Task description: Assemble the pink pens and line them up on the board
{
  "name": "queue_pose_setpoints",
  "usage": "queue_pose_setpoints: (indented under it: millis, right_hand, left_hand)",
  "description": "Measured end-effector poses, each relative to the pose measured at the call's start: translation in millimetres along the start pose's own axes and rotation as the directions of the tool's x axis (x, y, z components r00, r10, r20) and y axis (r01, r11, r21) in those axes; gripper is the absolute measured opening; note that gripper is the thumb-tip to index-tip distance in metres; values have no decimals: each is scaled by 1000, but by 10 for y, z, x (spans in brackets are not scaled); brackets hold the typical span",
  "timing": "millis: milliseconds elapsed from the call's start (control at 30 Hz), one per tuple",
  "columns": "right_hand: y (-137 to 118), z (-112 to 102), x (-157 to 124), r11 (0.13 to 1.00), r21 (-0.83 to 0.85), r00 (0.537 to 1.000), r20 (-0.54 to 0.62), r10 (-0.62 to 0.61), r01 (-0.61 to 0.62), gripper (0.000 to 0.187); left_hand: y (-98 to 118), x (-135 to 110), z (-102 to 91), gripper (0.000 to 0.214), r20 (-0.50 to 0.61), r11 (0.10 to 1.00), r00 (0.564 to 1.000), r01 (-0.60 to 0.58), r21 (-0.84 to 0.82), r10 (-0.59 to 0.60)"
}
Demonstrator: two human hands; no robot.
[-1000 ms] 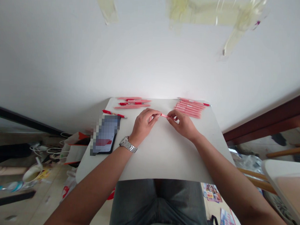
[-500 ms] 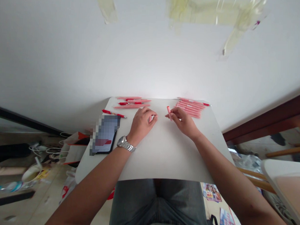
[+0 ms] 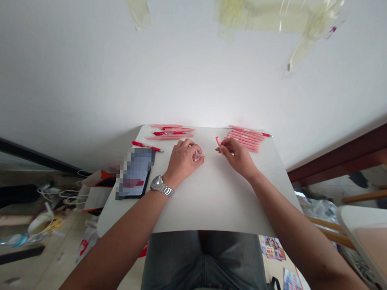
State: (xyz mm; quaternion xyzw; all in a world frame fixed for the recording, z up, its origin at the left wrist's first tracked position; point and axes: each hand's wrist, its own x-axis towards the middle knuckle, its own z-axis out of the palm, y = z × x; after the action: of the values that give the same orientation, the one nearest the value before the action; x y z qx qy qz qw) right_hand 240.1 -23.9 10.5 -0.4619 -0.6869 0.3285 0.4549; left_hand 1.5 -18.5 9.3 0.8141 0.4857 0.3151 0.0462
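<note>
My right hand (image 3: 236, 155) pinches a pink pen (image 3: 218, 141), whose blunt end points up and away from me; the rest is hidden by the fingers. My left hand (image 3: 185, 158), with a metal watch (image 3: 160, 184) at the wrist, is curled with thumb and forefinger nearly in a ring. Something small and pale shows in that gap, too unclear to name. Just beyond it lie several loose pink and red pens (image 3: 170, 136). Past my right hand is a tidy row of pink pens (image 3: 246, 139), with a red tip (image 3: 266, 135) sticking out at its far right.
A red pen (image 3: 147, 146) lies above a phone (image 3: 135, 177) at the left of the white table (image 3: 210, 205). The wall (image 3: 196, 77) rises along the far edge. Bags and a cup (image 3: 41, 223) are on the floor at left; another white surface (image 3: 368, 219) stands at right.
My left thumb and forefinger have spread a little, widening the gap between them. The pink pen in my right hand has turned slightly; both hands stay in nearly the same place.
</note>
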Motion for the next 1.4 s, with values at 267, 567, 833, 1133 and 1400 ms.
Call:
queue_pose_setpoints:
  millis: [267,567,833,1133,1400]
  right_hand:
    - [24,-17,1,995,-99,999,-43,-12,8,26]
    - [27,-25,5,981,-192,998,-59,-32,20,21]
    - [42,-21,4,979,-201,996,-69,-56,41,22]
    - [49,-23,5,978,-203,997,-45,-66,55,20]
    - [23,-22,0,970,-225,995,-24,-96,88,16]
  left_hand:
    - [19,-26,3,9,-11,996,1000,17,87,-16]
    - [-26,-30,33,10,10,993,1000,21,116,-22]
    - [0,5,-3,5,-29,999,999,22,37,-21]
    - [59,17,-40,3,-107,967,994,-38,-251,11]
    - [86,10,-35,8,-117,939,993,-9,-343,-34]
